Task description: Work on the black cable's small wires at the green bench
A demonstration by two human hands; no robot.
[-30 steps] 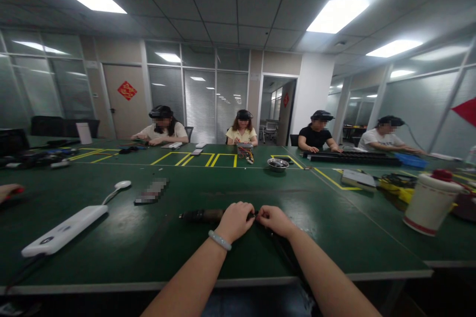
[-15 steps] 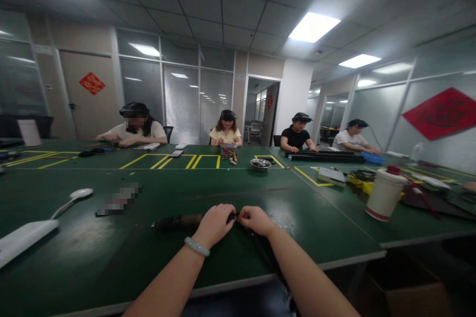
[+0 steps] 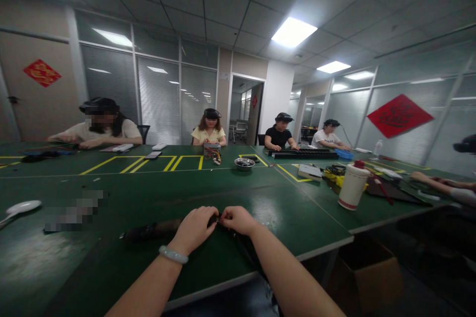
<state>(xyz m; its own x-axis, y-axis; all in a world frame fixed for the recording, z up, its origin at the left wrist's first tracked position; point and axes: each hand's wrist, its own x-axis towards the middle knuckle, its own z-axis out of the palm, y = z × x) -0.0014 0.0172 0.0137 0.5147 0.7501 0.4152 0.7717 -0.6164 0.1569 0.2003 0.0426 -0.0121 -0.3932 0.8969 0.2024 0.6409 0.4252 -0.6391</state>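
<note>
A dark, long cylindrical tool (image 3: 152, 231) with a small metal tip at its left end lies on the green table (image 3: 297, 228). It looks like a corded electric screwdriver, though its kind is not certain. My left hand (image 3: 195, 230), with a pale bangle (image 3: 173, 254) at the wrist, is wrapped over the tool's right end. Close beside it, my right hand (image 3: 238, 220) is closed in a pinch at that same end. What sits between its fingertips is too small to make out. A black cable (image 3: 247, 252) runs under my right forearm towards the table's front edge.
Left lie a white spoon-shaped item (image 3: 24, 206) and a blurred-out flat object (image 3: 74, 213). Ahead stands a metal bowl (image 3: 244, 163) of small parts. To the right are a white bottle with a red cap (image 3: 353, 185) and a box (image 3: 310, 173). Several people sit around the table.
My view has turned to the right, so the scene has shifted left and another person shows at the right edge. Both hands keep nearly the same hold at the tool's end.
</note>
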